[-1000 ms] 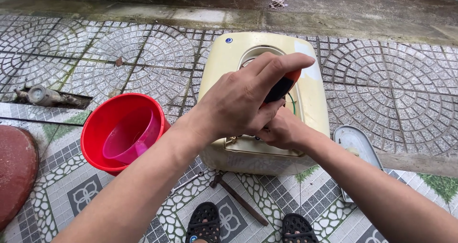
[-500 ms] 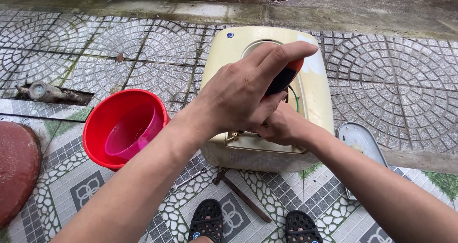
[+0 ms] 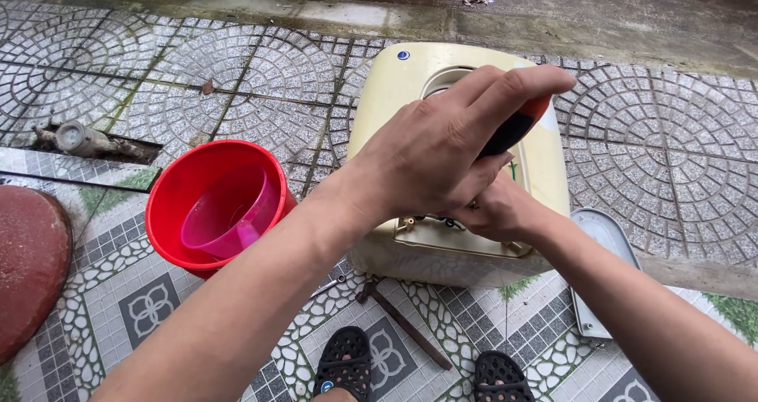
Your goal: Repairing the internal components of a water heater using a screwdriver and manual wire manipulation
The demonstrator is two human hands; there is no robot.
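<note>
Closed around the orange-and-black handle of a tool (image 3: 517,125), the left hand (image 3: 442,153) keeps a full grip: the fingers wrap over the top of the handle and the forefinger runs out along it toward the far end. Only the handle shows; the shaft and tip are hidden behind the hands, so what the tool touches cannot be told. Just below and touching the left hand, the right hand (image 3: 501,212) is curled shut with its fingers turned under at the near end of a cream-yellow appliance housing (image 3: 395,94). What the right hand's grip holds, if anything, is hidden by the left hand and its own knuckles.

The housing lies flat on the patterned tile floor (image 3: 260,62), its rounded far end bearing a small blue dot and a round opening partly covered by the left hand. At its near end a recessed panel with small metal fittings shows beneath the hands.

Left of the housing, close beside it, stands a red bucket (image 3: 170,212) with a pink scoop (image 3: 229,212) resting inside. A grey-white cover plate (image 3: 604,252) lies on the tiles to the right of the housing, partly under the right forearm. A dark-handled hammer (image 3: 403,319) lies on the floor just in front of the housing, between it and two black sandals (image 3: 347,362) at the bottom edge. A reddish round lid (image 3: 28,268) sits at the far left.
</note>
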